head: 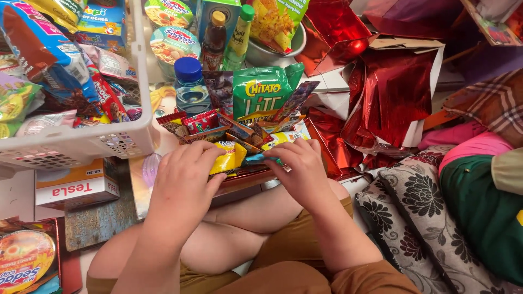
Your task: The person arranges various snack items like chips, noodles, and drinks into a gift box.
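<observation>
So the person is sitting cross-legged on the floor with a shallow red cardboard tray [246,178] resting against their knees, and it's stuffed with snacks. The left hand [182,182] curls its fingers over the front edge of a small yellow foil snack packet [227,158] at the near edge of the tray, thumb tucked underneath, so that one's pinched shut on the packet. The right hand [302,171] sits just beside it, fingers closed around a thin teal wrapper [261,159] that pokes out toward the yellow packet; the two packets are practically touching.

Behind them in the tray there's a fan of small red and brown candy bar wrappers [204,124] standing on edge, then a big green crisp bag [264,92] upright at the far edge, with a clear water bottle with a blue cap [190,84] at the far left corner of the tray.

Left of all that is a white plastic lattice basket [117,142] crammed with more packets, and under it a white and orange cardboard box [76,188]. To the right there's crumpled shiny red foil wrapping [389,92] piled on the floor, plus a grey cushion with a black floral print [422,212] right next to the person's right knee. Can't tell how deep the tray is from here.
</observation>
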